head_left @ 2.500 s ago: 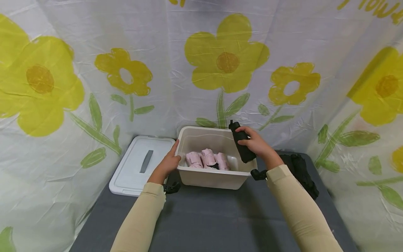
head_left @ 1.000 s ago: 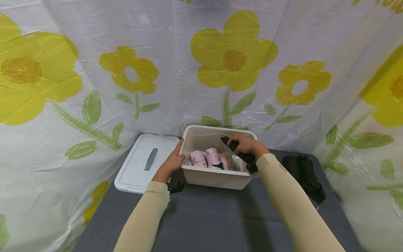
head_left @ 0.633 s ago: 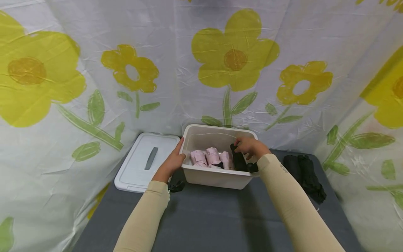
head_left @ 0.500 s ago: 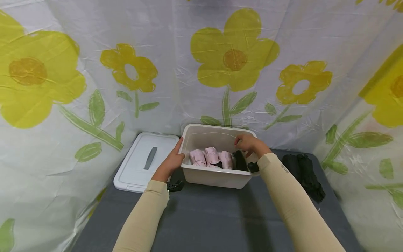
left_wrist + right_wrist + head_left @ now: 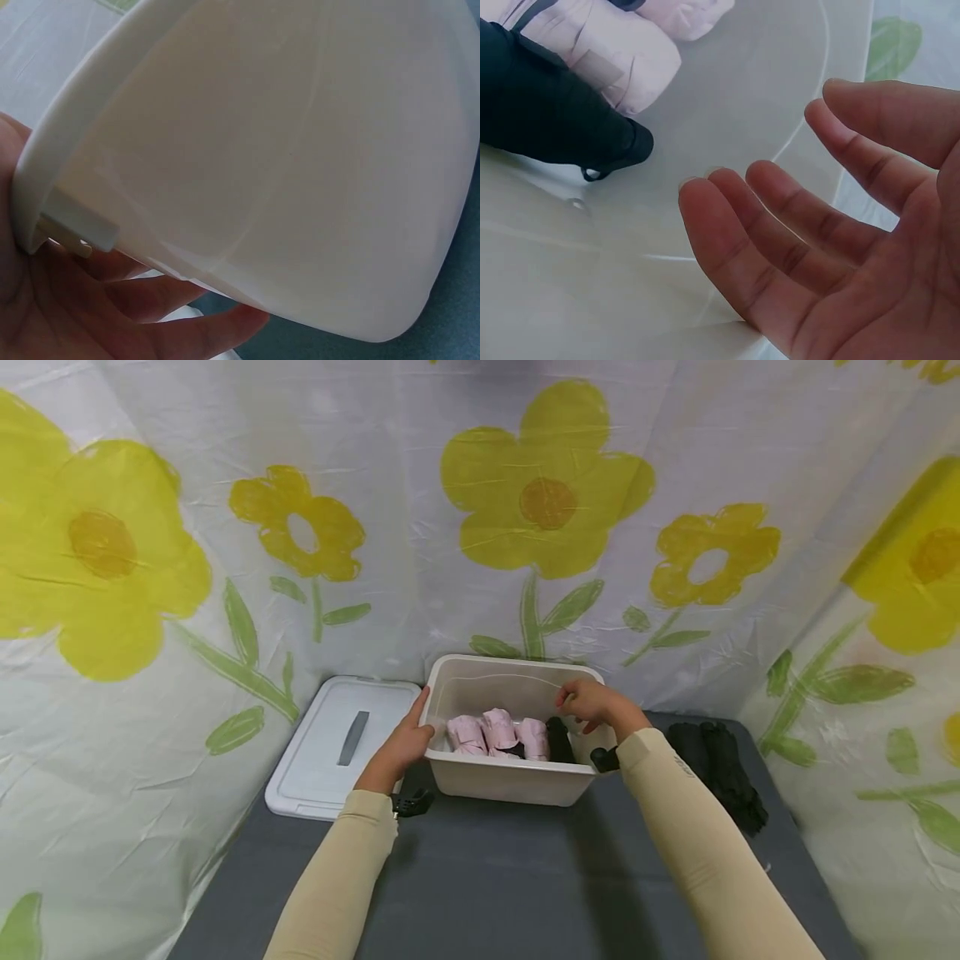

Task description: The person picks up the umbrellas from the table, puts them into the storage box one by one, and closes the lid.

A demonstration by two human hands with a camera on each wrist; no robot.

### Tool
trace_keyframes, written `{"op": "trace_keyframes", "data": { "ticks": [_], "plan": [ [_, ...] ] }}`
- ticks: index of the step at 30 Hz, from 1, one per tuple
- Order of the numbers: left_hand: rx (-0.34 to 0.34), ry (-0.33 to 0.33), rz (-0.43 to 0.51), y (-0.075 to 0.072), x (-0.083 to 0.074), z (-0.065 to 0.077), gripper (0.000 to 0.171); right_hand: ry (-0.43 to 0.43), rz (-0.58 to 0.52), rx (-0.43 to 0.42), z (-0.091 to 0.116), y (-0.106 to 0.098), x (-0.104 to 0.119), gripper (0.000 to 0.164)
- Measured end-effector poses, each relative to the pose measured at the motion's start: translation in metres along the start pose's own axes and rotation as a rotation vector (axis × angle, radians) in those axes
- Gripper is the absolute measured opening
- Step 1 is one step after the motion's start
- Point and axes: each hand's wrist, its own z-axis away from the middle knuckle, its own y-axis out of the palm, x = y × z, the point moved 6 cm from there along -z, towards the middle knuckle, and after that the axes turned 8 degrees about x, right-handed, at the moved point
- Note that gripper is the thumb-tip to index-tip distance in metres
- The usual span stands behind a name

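A beige storage box (image 5: 510, 787) stands on the table with its top open. My left hand (image 5: 405, 742) grips its left end; in the left wrist view the fingers (image 5: 202, 330) lie along the outer wall by the rim. Inside, three rolled pink bundles (image 5: 533, 739) lie side by side. Right of them rests a black folding umbrella (image 5: 559, 740), its capped end and small loop visible in the right wrist view. My right hand (image 5: 592, 703) hovers over the box's right end, its fingers relaxed and apart from the umbrella, holding nothing.
A white lid (image 5: 318, 777) with a grey handle lies left of the box. Two black bundles (image 5: 723, 772) lie at the table's right side. Behind the dark grey table (image 5: 510, 877) hangs a flower-printed curtain (image 5: 405, 527).
My right hand has lowered the black umbrella into the box beside the pink bundles and let it go, then drawn slightly up and away. The left hand has kept its grip on the box.
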Motion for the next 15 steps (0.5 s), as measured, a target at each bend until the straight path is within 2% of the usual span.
{"op": "trace_keyframes", "data": {
  "ticks": [7,15],
  "plan": [
    [0.003,-0.014,-0.007,0.000,0.004,-0.002,0.080,-0.068,0.034,0.003,0.007,-0.001,0.002,0.022],
    [-0.002,-0.022,-0.009,0.002,0.002,0.000,0.080,-0.216,0.047,0.008,0.023,-0.004,0.009,0.022]
  ]
}}
